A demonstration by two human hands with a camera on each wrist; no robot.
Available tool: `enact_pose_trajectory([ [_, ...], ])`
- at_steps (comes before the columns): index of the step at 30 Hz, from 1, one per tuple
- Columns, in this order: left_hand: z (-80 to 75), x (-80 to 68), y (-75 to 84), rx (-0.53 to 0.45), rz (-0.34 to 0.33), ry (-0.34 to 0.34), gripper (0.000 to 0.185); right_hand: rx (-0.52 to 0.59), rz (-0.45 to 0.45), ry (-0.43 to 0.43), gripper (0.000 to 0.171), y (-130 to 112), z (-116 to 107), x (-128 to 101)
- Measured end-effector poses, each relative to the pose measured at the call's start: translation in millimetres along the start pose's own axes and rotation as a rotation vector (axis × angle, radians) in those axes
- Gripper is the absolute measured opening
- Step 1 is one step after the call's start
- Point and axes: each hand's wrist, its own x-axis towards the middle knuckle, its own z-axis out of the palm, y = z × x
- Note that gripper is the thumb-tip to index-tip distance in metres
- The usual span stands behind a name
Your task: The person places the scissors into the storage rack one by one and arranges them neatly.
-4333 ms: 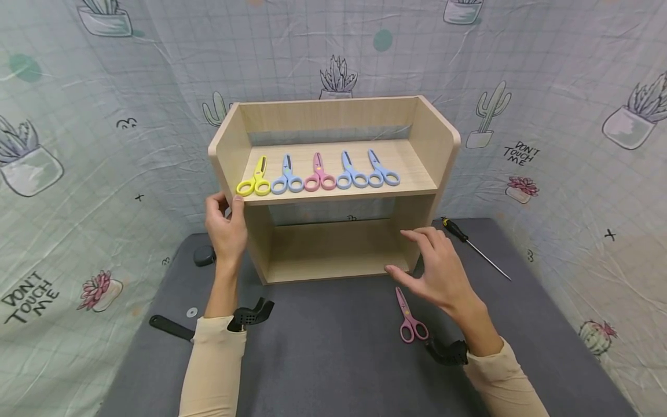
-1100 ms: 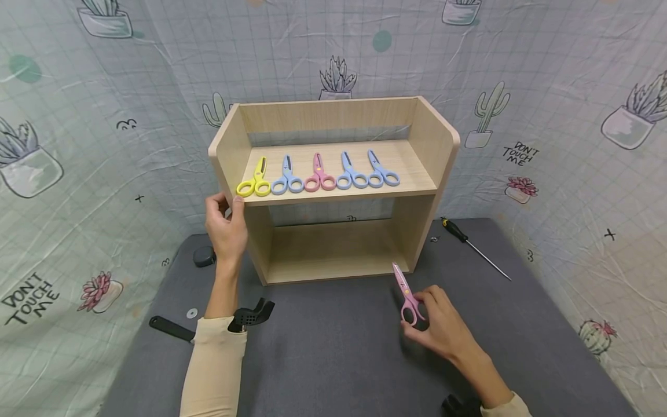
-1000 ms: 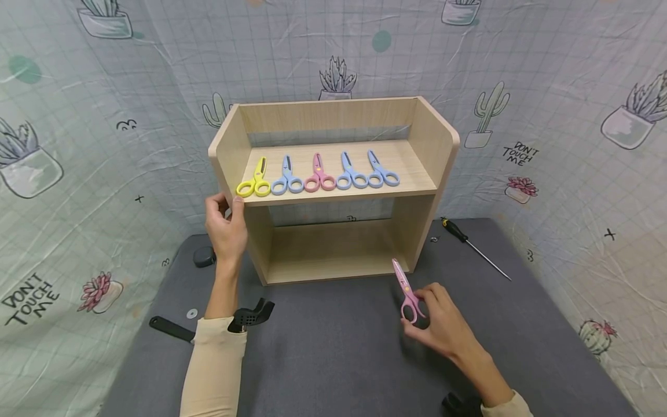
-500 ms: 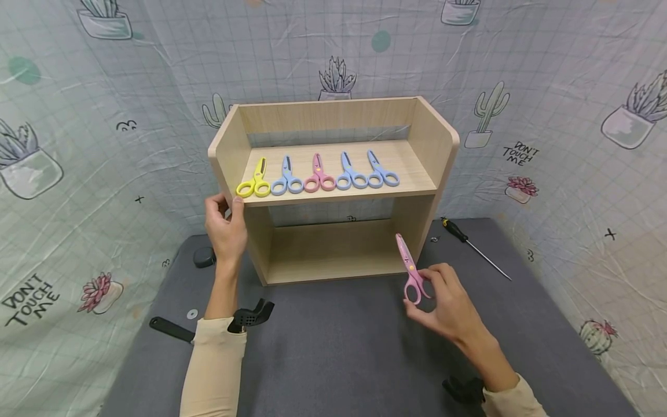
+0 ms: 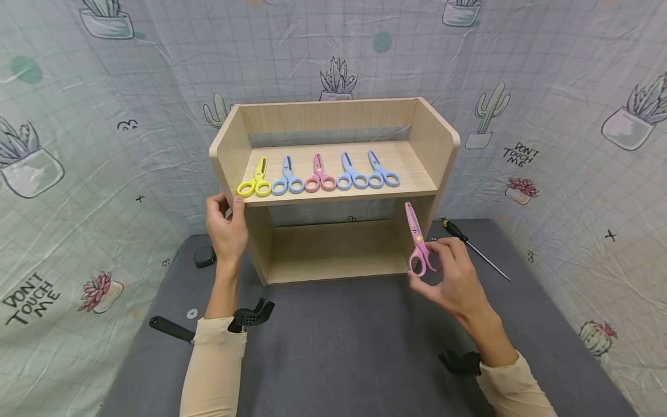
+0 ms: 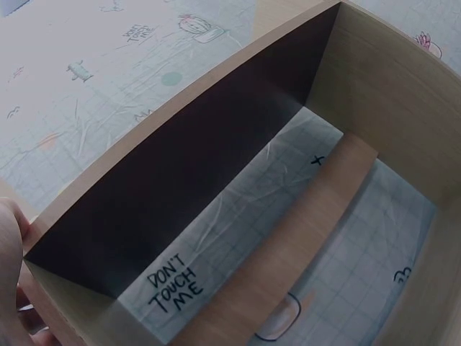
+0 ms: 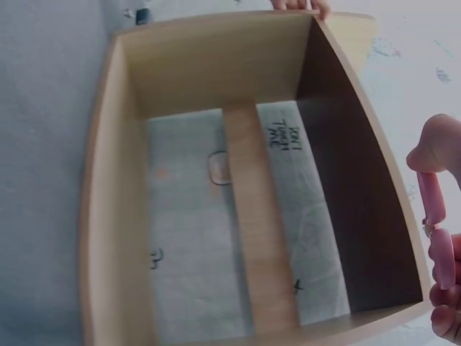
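A black strap (image 5: 172, 329), a small washer (image 5: 191, 313) and a dark round piece (image 5: 204, 256) are lying at the left of the grey bench (image 5: 333, 347). The left hand (image 5: 227, 227) is gripping the left front edge of the wooden shelf unit (image 5: 333, 185), thumb hooked on the upper shelf's corner and fingers curled round the side panel; in the left wrist view only the edge of that hand (image 6: 13, 288) is showing beside the panel. On the upper shelf five scissors are lying in a row with handles toward the front: yellow scissors (image 5: 255, 180), blue scissors (image 5: 287, 176), pink scissors on the shelf (image 5: 319, 175), and two more blue pairs (image 5: 367, 171). The lower compartment is standing open. The right hand (image 5: 452, 278) is pinching the handle loops of the pink scissors (image 5: 418, 241), raised off the bench with blades pointing up, just in front of the unit's right side panel and below the upper shelf. A black-handled screwdriver (image 5: 471, 245) is lying on the bench to the right of the unit.
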Motion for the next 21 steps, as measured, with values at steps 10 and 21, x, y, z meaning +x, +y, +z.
enact_pose_trajectory([
  [10,-0.8,6.8,-16.7,0.011,0.005,0.006,0.035,-0.036,0.004,0.055,0.062,9.4,-2.9,35.0],
  [21,-3.2,7.7,-24.2,0.007,0.010,-0.010,0.033,-0.065,0.074,0.017,0.054,17.1,0.9,75.2],
])
